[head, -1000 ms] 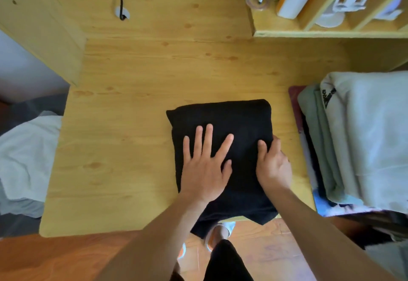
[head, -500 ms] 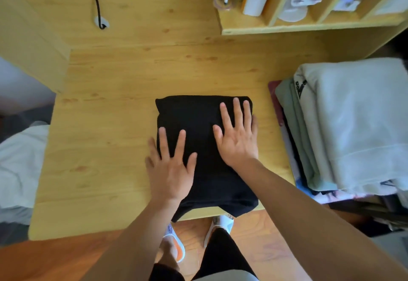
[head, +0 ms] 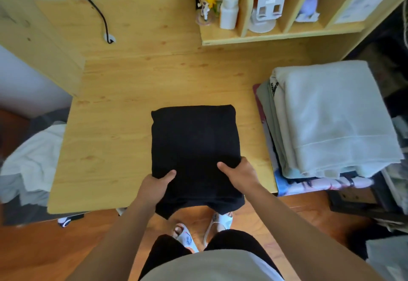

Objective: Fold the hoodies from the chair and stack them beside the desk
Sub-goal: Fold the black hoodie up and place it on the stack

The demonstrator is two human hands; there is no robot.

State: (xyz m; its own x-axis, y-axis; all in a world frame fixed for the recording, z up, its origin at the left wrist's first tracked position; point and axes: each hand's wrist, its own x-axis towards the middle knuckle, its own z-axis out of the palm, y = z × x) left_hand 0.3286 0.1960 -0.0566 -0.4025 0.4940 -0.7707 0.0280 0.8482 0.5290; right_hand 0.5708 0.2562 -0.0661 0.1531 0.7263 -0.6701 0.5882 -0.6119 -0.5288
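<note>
Gripping the folded hoodie [head: 194, 146] at its near corners on the desk [head: 114, 139], thumbs on top and fingers tucked beneath, left hand [head: 154, 186] and right hand [head: 240, 175] seem set to carry it to the stack [head: 335, 121] just right.

Your left hand [head: 154, 186] and right hand [head: 239, 175] grip the near edge of the folded black hoodie [head: 194, 143], thumbs on top, fingers tucked beneath. The hoodie lies on the desk [head: 110, 139], its near edge hanging over the front. To your right sits a stack [head: 331, 121] of folded clothes, a pale one uppermost. A shelf [head: 276, 34] at the back holds a figurine [head: 206, 0] and bottle [head: 229, 11]. Light clothes [head: 33, 159] lie at your left.
</note>
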